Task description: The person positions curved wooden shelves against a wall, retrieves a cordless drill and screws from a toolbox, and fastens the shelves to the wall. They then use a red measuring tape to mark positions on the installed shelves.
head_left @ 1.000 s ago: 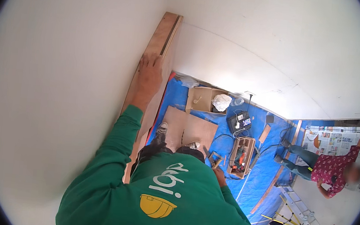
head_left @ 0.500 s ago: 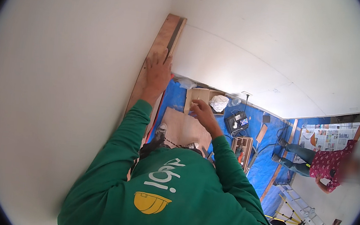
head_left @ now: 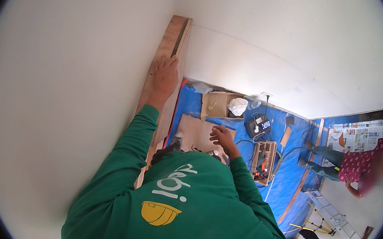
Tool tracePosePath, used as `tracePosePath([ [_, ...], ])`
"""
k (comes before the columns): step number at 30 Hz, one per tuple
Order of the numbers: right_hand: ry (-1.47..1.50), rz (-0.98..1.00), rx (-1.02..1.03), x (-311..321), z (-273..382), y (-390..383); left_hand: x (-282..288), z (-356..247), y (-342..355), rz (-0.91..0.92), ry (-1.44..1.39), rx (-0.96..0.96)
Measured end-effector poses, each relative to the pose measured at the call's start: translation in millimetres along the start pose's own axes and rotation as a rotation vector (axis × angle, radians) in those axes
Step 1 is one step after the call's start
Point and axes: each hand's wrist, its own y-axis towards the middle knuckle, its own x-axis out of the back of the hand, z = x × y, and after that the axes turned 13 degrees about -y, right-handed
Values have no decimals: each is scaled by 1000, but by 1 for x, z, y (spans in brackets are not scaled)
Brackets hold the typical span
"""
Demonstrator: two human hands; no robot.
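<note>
My left hand (head_left: 164, 77) rests on top of a long wooden board (head_left: 173, 36) with a dark groove, standing against the white wall at left. Its fingers are apart and bent a little near the groove. My right hand (head_left: 222, 139) is in the air in front of my body, fingers loosely curved and apart, with nothing visible in them. Below it lies a plywood sheet (head_left: 190, 126) with my shoes on it. Close by are an open cardboard box (head_left: 214, 103) with a white bundle (head_left: 237, 106) and a wooden tool box (head_left: 264, 164) holding orange tools.
A black case (head_left: 254, 126) with cables sits on the blue floor sheeting (head_left: 282, 189). At right, another person (head_left: 359, 163) in a maroon shirt stands by newspaper-covered surfacing (head_left: 358, 130), one arm stretched out. An aluminium ladder (head_left: 344, 224) is at lower right. White walls enclose the left and far sides.
My right hand came up from low by the tools to near the cardboard box, then moved slightly down and right. My left hand stayed on the board, shifting slightly.
</note>
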Motion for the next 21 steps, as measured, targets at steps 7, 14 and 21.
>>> tracePosePath([
  [7,68,-79,40,27,-2,6,-13,-13,7,24,-37,-35],
  [14,158,-101,25,47,-15,2,-31,-30,4,-20,-74,-75],
  [21,182,-126,-3,65,-29,1,-51,-74,-1,12,-56,-72],
])
